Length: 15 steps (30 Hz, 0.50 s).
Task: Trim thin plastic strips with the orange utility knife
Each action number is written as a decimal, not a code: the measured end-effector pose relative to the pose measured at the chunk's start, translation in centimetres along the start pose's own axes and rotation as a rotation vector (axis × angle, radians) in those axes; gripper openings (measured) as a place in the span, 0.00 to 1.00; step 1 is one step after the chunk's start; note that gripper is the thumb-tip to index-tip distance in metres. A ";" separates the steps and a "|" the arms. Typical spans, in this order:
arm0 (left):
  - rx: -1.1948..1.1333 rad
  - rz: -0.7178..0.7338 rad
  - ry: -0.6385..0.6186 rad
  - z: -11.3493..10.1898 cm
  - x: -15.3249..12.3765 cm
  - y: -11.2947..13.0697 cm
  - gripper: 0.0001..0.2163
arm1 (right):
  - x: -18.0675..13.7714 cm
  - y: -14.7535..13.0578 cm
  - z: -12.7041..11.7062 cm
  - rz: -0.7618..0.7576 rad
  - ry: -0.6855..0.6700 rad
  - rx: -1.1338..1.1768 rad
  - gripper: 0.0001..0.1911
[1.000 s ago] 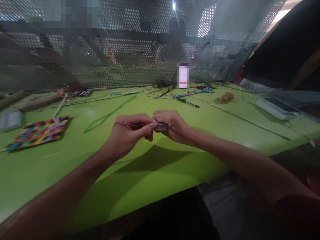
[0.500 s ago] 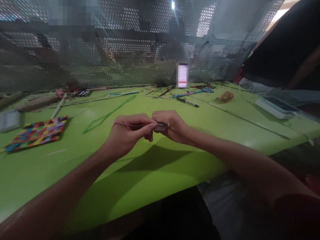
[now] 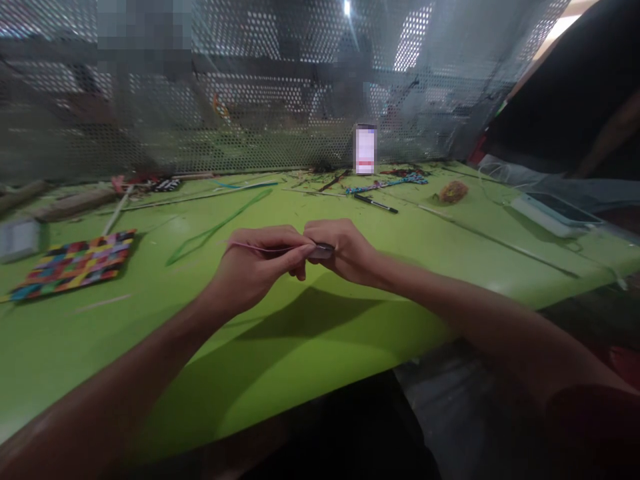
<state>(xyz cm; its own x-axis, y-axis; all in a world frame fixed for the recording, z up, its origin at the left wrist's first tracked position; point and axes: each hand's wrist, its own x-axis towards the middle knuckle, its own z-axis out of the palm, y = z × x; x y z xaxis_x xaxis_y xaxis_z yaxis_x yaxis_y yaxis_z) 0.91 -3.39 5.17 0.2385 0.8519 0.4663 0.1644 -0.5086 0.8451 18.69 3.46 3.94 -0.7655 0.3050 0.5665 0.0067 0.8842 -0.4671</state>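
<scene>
Above the front part of the green table [image 3: 300, 380], my two hands meet. My left hand [image 3: 263, 260] is closed, thumb and forefinger pinching a thin pinkish strip [image 3: 273, 251] that runs back across the palm. Curled into a fist beside it, my right hand [image 3: 343, 250] grips a small flat grey piece with a dark upper edge [image 3: 323, 251], which looks like a short blade. The left fingertips touch that piece, and the strip reaches it there. Its far end is hidden by the fingers.
A colourful woven mat [image 3: 75, 263] lies at left, near a green loop [image 3: 220, 227]. Behind my hands are a black pen [image 3: 376, 203] and an upright phone [image 3: 365, 150] before a perforated metal screen [image 3: 250, 127]. A dark-clothed person [image 3: 575, 100] stands at right, near a white device [image 3: 555, 213].
My hands keep almost the same place and grip. A thin pale strip on the table at left appears shifted slightly leftward.
</scene>
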 end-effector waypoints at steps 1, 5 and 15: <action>0.009 -0.002 0.001 0.0 0.0 0.0 0.04 | 0.0 0.1 0.0 0.001 -0.008 0.001 0.16; 0.014 -0.021 -0.006 -0.1 0.1 0.2 0.04 | 0.0 0.0 -0.1 -0.003 -0.033 -0.013 0.17; -0.056 -0.174 0.014 -0.9 0.7 -1.4 0.05 | 0.3 1.1 -2.2 -0.005 -0.046 -0.320 0.14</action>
<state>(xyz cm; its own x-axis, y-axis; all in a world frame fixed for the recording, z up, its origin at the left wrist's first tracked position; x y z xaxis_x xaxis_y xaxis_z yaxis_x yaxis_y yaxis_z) -0.01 -1.98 4.57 0.1976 0.9281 0.3155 0.1485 -0.3465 0.9262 19.92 5.25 5.07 -0.7942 0.2908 0.5336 0.1997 0.9542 -0.2228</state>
